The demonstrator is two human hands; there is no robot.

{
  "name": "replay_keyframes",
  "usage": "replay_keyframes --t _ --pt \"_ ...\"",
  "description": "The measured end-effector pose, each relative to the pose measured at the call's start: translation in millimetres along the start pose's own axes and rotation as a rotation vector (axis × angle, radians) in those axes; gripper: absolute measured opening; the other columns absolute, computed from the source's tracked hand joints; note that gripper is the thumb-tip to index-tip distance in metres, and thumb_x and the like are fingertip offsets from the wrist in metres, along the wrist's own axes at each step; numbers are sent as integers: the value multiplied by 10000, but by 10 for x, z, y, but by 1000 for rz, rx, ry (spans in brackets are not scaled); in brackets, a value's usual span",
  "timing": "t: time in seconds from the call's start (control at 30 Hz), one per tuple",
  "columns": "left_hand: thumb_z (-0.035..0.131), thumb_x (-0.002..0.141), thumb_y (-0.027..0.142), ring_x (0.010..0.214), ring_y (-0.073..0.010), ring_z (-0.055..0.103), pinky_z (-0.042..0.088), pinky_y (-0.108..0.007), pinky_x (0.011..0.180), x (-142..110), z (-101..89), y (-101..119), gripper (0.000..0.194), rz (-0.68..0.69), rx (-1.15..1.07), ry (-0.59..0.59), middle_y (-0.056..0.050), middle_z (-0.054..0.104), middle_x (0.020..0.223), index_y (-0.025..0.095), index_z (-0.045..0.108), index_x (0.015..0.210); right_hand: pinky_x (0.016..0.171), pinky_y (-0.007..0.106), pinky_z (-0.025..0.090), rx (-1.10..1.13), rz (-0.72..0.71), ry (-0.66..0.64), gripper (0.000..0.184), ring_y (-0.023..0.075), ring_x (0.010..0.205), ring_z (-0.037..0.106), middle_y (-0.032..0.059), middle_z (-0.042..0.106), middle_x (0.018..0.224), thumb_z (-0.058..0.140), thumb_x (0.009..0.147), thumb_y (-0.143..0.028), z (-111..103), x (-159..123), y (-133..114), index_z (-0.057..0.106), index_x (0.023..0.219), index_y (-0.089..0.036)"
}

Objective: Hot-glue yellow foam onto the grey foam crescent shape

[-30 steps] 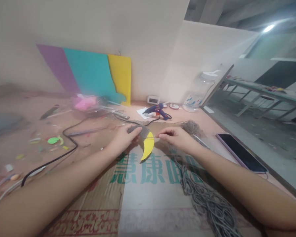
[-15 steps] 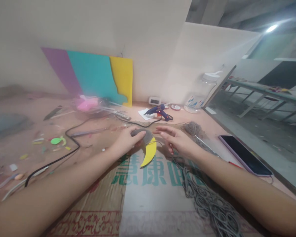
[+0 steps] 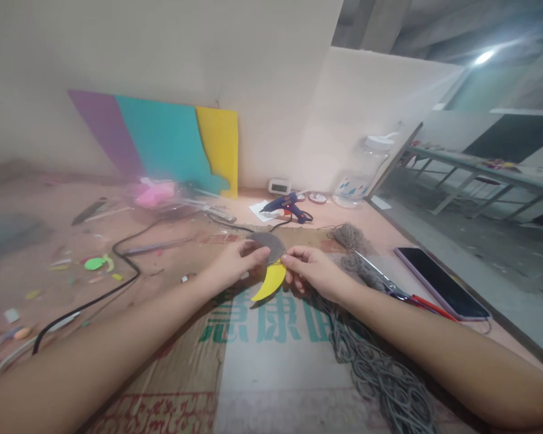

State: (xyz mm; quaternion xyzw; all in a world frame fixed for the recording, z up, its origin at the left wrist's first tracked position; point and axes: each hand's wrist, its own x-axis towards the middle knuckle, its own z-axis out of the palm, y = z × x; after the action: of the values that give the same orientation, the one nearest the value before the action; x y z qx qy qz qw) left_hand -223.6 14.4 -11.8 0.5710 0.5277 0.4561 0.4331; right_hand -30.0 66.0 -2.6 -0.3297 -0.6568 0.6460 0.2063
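Observation:
A crescent-shaped piece [image 3: 271, 280] has a bare yellow lower tip and a grey upper part, which looks covered in yarn. My left hand [image 3: 242, 259] grips the grey part with the thumb on top. At the right edge, where grey meets yellow, my right hand [image 3: 305, 268] pinches with thumb and forefinger on a strand of grey yarn. The strand itself is mostly hidden by the fingers. A long loose heap of grey yarn [image 3: 384, 380] lies below my right forearm, and more bunched yarn [image 3: 346, 235] sits beyond that hand.
A blue glue gun [image 3: 287, 205] rests at the back, its black cord running left. Scissors [image 3: 389, 286] and a phone [image 3: 441, 283] lie on the right. Behind stand a clear bottle [image 3: 357, 181] and a coloured foam sheet [image 3: 163, 141]. Scraps [image 3: 95, 263] litter the left.
My right hand has come in from beside the piece to its edge, and its fingers have closed. The piece has tilted slightly. More of the scissors shows as the view has shifted.

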Motion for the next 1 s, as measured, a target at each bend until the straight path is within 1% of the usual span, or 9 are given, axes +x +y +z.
replay_keyframes --t 0.1,0.27,0.4,0.53,0.67,0.77,0.9,0.93,1.0 --pt "577 743 594 479 -104 504 367 -204 452 -12 28 -22 453 -43 33 -34 -3 567 567 147 571 670 347 170 364 -27 0 -11 351 62 350 443 -35 603 553 623 786 -519 -6 2 3 528 801 -182" --pt "579 755 542 426 -94 469 328 -195 406 -32 40 -1 413 -67 108 55 9 544 503 160 531 605 346 157 274 -208 -46 15 301 45 360 383 -65 505 500 608 809 -462 -42 -2 -55 582 813 -162" --pt "590 750 511 425 -91 472 327 -194 407 -39 41 31 376 -104 95 59 9 553 518 153 549 641 346 175 227 -301 -21 52 286 54 353 345 -77 454 453 618 794 -416 -98 21 -127 625 894 -148" --pt "587 744 507 428 -98 479 328 -199 409 -45 47 49 371 -118 96 37 7 554 515 150 558 647 370 189 267 -376 -26 61 257 72 381 390 -62 483 481 631 771 -363 -152 43 -151 640 909 -147" --pt "580 745 496 435 -102 484 344 -203 415 -55 45 64 362 -129 128 23 3 562 519 152 555 636 391 201 300 -414 -107 119 227 80 398 397 -55 476 480 626 771 -378 -175 48 -129 630 811 -155" --pt "582 745 484 434 -98 477 338 -199 411 -61 44 75 349 -133 131 29 7 559 513 156 545 630 383 203 304 -384 -148 170 254 78 381 399 -51 499 512 592 802 -419 -181 44 -121 603 790 -166" --pt "576 752 489 432 -91 473 340 -194 414 -58 40 70 355 -136 121 17 15 553 514 159 530 629 384 206 319 -362 -197 238 337 85 364 401 -59 451 459 499 870 -467 -209 38 -149 618 810 -157" --pt "574 753 495 436 -91 478 346 -194 419 -56 37 66 360 -134 118 12 17 552 515 159 527 631 385 206 320 -356 -222 264 355 84 365 402 -54 461 465 485 880 -474 -221 39 -157 623 817 -153" --pt "573 753 507 440 -90 483 351 -193 425 -51 32 58 371 -129 113 15 18 554 520 159 522 636 385 210 328 -330 -269 310 367 78 375 411 -25 543 549 486 880 -480 -242 46 -165 630 839 -145"
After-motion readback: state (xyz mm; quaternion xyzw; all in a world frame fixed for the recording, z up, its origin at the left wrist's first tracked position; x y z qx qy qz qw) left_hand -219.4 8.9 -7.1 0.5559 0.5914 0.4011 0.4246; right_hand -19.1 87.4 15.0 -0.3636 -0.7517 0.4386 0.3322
